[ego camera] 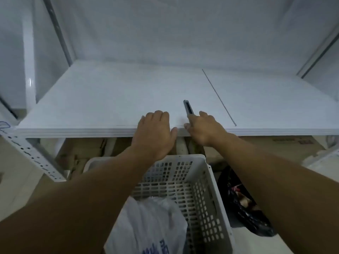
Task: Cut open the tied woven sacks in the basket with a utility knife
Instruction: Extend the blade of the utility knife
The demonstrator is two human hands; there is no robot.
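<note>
A white shelf (113,99) fills the upper view, and below its front edge stands a grey slotted basket (205,189) with a white woven sack (146,222) lying in it, blue print showing. The left hand (154,132) rests flat on the shelf edge, fingers together and holding nothing. The right hand (203,129) is closing round the handle of the utility knife (188,107) lying on the shelf — the grip looks not yet firm. This seems the fetching step; next, the knife must be lifted, its blade extended, and brought down to the sack's tie, which is hidden from view.
</note>
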